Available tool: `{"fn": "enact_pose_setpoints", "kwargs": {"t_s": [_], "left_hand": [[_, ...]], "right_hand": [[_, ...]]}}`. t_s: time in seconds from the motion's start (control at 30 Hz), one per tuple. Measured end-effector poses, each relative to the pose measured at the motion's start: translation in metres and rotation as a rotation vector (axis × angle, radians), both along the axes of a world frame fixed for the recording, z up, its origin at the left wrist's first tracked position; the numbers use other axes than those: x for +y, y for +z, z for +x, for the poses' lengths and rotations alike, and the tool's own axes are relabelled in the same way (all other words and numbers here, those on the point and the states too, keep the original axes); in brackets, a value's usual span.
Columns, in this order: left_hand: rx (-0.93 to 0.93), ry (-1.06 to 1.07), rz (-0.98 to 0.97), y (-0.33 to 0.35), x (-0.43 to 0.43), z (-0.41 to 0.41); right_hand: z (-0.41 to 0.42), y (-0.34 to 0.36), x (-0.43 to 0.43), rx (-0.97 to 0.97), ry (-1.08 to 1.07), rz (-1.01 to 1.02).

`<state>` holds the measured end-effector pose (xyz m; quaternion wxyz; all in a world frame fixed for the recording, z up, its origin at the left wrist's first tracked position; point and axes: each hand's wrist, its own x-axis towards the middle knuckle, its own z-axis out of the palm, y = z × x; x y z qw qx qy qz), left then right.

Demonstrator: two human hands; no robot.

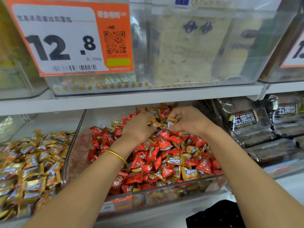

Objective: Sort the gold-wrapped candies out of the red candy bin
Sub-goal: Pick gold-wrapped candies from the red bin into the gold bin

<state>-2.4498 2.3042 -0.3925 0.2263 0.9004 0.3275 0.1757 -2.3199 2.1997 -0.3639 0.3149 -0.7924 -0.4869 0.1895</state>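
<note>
Shop shelves (131, 101) are carrying clear bins, the red candy bin (164, 190) sitting just right of a bin of gold candies (29, 170). Deep in the red bin, the left hand (139, 127) is closing its grip on a gold candy (153, 123). The right hand (189, 120) is pinching another gold candy (171, 123), both lying right of the gold bin, with the left hand nearer.

Both hands, the left hand (139, 125) and right hand (189, 120), are in the middle candy bin (164, 190); another candy bin (32, 162) lies left, packaged loaves (256, 129) right, a price tag (65, 38) above.
</note>
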Motion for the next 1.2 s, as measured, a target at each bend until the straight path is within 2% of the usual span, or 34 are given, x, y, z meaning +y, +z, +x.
{"fn": "enact_pose_setpoints", "kwargs": {"t_s": [0.1, 0.17, 0.23, 0.43, 0.57, 0.8, 0.93, 1.1, 1.2], "left_hand": [[-0.079, 0.026, -0.079, 0.002, -0.001, -0.014], [-0.207, 0.075, -0.14, 0.005, -0.002, -0.024], [-0.377, 0.105, -0.256, 0.008, -0.006, -0.032], [-0.639, 0.307, -0.748, 0.01, -0.001, -0.046], [-0.734, 0.38, -0.969, 0.008, -0.001, -0.049], [-0.787, 0.377, -1.07, 0.011, -0.003, -0.05], [-0.788, 0.368, -1.075, 0.011, -0.005, -0.051], [-0.801, 0.373, -1.085, 0.015, -0.009, -0.056], [-0.788, 0.354, -1.06, 0.021, -0.014, -0.061]], "right_hand": [[-0.003, 0.001, -0.008, 0.077, -0.09, 0.096], [-0.002, 0.001, -0.009, 0.117, -0.167, 0.186], [-0.003, 0.001, -0.007, 0.069, -0.172, 0.219], [-0.006, -0.002, 0.016, -0.376, -0.094, 0.015], [-0.011, -0.005, 0.031, -0.411, 0.024, -0.178], [-0.026, -0.006, 0.041, -0.513, 0.195, -0.395], [-0.035, -0.003, 0.038, -0.59, 0.239, -0.374], [-0.04, 0.0, 0.03, -0.447, 0.29, -0.289], [-0.041, 0.003, 0.024, -0.237, 0.233, -0.159]]}}
